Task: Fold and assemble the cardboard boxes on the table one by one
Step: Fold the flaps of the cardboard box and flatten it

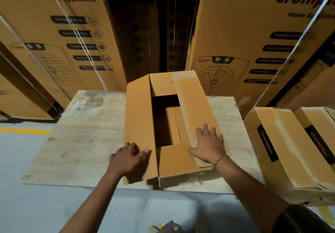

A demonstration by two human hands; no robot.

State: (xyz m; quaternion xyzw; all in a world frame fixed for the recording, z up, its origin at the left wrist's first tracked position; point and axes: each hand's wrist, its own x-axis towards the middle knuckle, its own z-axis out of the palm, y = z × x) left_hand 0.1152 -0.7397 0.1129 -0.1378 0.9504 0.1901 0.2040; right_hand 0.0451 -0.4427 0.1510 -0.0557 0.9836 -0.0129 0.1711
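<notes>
Cardboard box stands mid-desk, end flaps folded in. Left hand grips the raised left flap; right hand, fingers spread flat, presses the right flap down. Both long flaps should come level, edges meeting squarely along the middle.

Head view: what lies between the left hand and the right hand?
In the head view: the near short flap, folded inward, between the left hand on the left long flap and the right hand.
</notes>
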